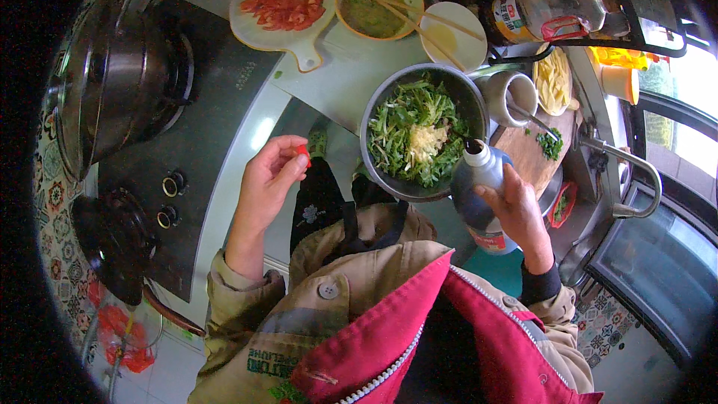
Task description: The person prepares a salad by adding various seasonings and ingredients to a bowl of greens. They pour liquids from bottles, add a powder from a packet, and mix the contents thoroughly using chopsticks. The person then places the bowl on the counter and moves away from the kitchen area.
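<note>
My right hand [513, 207] grips a plastic bottle of dark liquid [477, 191], its uncapped mouth tilted over the rim of a grey metal bowl [371, 171]. Dark liquid shows at the bottle's mouth. Chopped leafy greens [392, 118] fill the bowl, and a heap of minced garlic [426, 142] lies on top of them. Off to the left of the bowl, my left hand [272, 174] pinches a small red bottle cap [303, 155] between thumb and fingers, above the gap beside the cooktop.
A plate of cut tomatoes [283, 3], a bowl of beaten egg [373, 11] with chopsticks, and a white bowl [454, 33] stand behind. Right are a mortar [510, 98], a cutting board [527, 151] and a faucet [639, 163]. A lidded pot [118, 78] sits on the cooktop [224, 90].
</note>
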{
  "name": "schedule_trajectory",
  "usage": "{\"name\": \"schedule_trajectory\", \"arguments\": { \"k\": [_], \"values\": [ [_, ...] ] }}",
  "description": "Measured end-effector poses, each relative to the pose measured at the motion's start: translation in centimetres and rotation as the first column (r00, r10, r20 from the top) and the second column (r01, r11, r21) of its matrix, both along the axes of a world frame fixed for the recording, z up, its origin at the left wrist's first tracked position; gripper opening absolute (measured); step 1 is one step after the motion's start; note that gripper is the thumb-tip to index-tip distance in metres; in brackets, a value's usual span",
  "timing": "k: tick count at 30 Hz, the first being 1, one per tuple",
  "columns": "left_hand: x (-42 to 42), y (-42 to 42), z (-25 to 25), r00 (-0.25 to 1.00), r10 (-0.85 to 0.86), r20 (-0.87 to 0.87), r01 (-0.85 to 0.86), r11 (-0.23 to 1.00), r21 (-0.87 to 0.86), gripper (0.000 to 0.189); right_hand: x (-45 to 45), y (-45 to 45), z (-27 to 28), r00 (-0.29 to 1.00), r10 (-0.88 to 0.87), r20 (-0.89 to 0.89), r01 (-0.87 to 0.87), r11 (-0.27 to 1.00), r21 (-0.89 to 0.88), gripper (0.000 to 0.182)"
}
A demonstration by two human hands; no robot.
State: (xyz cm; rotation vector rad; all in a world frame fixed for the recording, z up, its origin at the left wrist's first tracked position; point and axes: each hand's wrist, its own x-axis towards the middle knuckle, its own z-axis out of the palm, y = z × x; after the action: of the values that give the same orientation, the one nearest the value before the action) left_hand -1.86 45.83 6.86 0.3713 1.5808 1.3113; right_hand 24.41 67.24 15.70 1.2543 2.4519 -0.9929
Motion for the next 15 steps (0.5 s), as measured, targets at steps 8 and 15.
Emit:
{"name": "schedule_trajectory", "arguments": {
  "k": [8,15],
  "values": [
    [0.3,0.7,-0.2,0.999,-0.036,-0.012,0.036,0.999,-0.014,0.023,3.1,0.3,-1.1,0.975,-0.154,-0.159,0.149,0.988,-0.046,0.025],
    [2.7,5.3,2.9,0.988,-0.148,0.03,0.143,0.981,0.132,0.023,5.6,-1.8,0.1,0.911,-0.264,-0.318,0.263,0.964,-0.046,0.027]
  ]
}}
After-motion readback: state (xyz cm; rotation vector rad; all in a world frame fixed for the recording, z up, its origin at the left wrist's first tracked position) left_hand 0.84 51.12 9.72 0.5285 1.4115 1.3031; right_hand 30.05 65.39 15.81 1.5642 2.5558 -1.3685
